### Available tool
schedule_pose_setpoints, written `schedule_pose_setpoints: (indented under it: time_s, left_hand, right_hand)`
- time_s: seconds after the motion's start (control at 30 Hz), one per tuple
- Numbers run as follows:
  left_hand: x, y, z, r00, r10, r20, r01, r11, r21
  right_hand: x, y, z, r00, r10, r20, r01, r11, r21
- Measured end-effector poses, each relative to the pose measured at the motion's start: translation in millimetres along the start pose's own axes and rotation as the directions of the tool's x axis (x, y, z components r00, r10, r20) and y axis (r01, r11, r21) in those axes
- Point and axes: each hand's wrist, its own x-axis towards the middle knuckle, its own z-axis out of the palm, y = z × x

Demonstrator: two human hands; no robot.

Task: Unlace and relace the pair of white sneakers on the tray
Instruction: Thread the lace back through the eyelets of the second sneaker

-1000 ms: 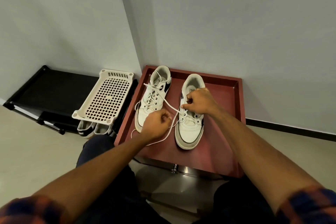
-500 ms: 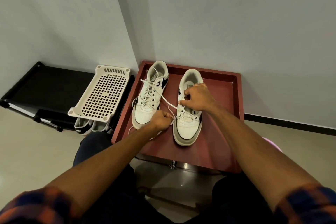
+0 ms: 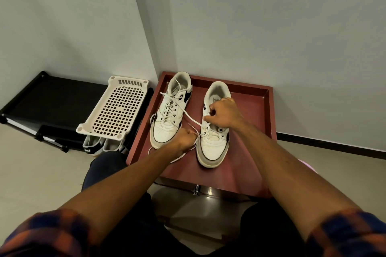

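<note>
Two white sneakers stand side by side on a dark red tray, toes toward me. The left sneaker is laced, with loose lace ends trailing across it. The right sneaker has a white lace only partly threaded. My left hand grips the lace between the two toes; a loop of it lies on the tray under my wrist. My right hand sits over the right sneaker's tongue and pinches at the upper eyelets, hiding them.
A white perforated plastic rack leans left of the tray on a black low shelf. Another pair of shoes sits under the rack. Walls close in behind the tray. My knees are below the tray's front edge.
My left hand has moved back toward the sneaker toes with the lace. My right hand has stayed over the right sneaker's tongue. The camera has tilted slightly.
</note>
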Motion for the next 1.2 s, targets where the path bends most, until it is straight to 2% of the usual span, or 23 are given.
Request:
schedule_pose_setpoints:
  time_s: [0.17, 0.3, 0.37, 0.43, 0.5, 0.53, 0.57, 0.63, 0.7, 0.73, 0.8, 0.9, 0.97, 1.07, 1.2]
  left_hand:
    - [-16, 11, -1, 0.997, 0.069, 0.017, -0.069, 0.998, 0.015]
    - [-26, 21, -14, 0.989, 0.078, -0.127, -0.089, 0.993, -0.082]
    - [-33, 23, -19, 0.975, 0.149, -0.166, -0.169, 0.979, -0.111]
    - [-47, 26, -24, 0.957, 0.228, -0.178, -0.252, 0.960, -0.124]
    - [-56, 26, -26, 0.944, 0.295, -0.145, -0.315, 0.939, -0.140]
    - [-59, 27, -27, 0.937, 0.328, -0.123, -0.344, 0.927, -0.148]
    - [-62, 27, -29, 0.930, 0.353, -0.099, -0.365, 0.918, -0.153]
    - [-68, 29, -31, 0.926, 0.374, -0.050, -0.377, 0.912, -0.162]
    - [-75, 31, -30, 0.920, 0.391, 0.019, -0.383, 0.909, -0.162]
    - [-80, 32, -29, 0.912, 0.406, 0.056, -0.394, 0.905, -0.160]
    - [-83, 30, -26, 0.900, 0.421, 0.114, -0.404, 0.903, -0.145]
    - [-80, 22, -25, 0.912, 0.391, 0.126, -0.385, 0.920, -0.067]
    - [-77, 18, -25, 0.925, 0.376, 0.054, -0.377, 0.926, 0.014]
    - [-73, 20, -24, 0.922, 0.369, -0.113, -0.360, 0.928, 0.094]
    - [-69, 29, -14, 0.950, 0.310, -0.027, -0.311, 0.950, -0.038]
  right_hand:
    - [-2, 1, 0, 1.000, -0.009, -0.016, 0.010, 1.000, 0.015]
    - [-6, -2, 0, 1.000, 0.023, -0.017, -0.022, 0.998, 0.056]
    - [-10, -4, -2, 0.994, 0.088, -0.067, -0.078, 0.988, 0.136]
    - [-19, -12, -8, 0.966, 0.181, -0.186, -0.130, 0.958, 0.257]
    - [-33, -26, -12, 0.904, 0.312, -0.293, -0.194, 0.909, 0.370]
    - [-39, -32, -11, 0.869, 0.392, -0.303, -0.241, 0.869, 0.433]
    - [-46, -41, -11, 0.844, 0.469, -0.260, -0.295, 0.811, 0.505]
    - [-56, -54, -8, 0.840, 0.542, -0.033, -0.364, 0.607, 0.706]
    - [-65, -66, -7, 0.835, 0.489, 0.251, -0.433, 0.305, 0.848]
    - [-70, -70, -5, 0.830, 0.453, 0.325, -0.452, 0.206, 0.868]
    - [-77, -74, 3, 0.827, 0.435, 0.357, -0.428, 0.074, 0.901]
    - [-79, -70, 15, 0.833, 0.417, 0.363, -0.359, -0.092, 0.929]
    - [-83, -68, 18, 0.844, 0.410, 0.345, -0.348, -0.070, 0.935]
    - [-92, -64, 25, 0.879, 0.417, 0.232, -0.289, 0.077, 0.954]
    - [-101, -67, 36, 0.902, 0.389, 0.188, -0.276, 0.184, 0.943]
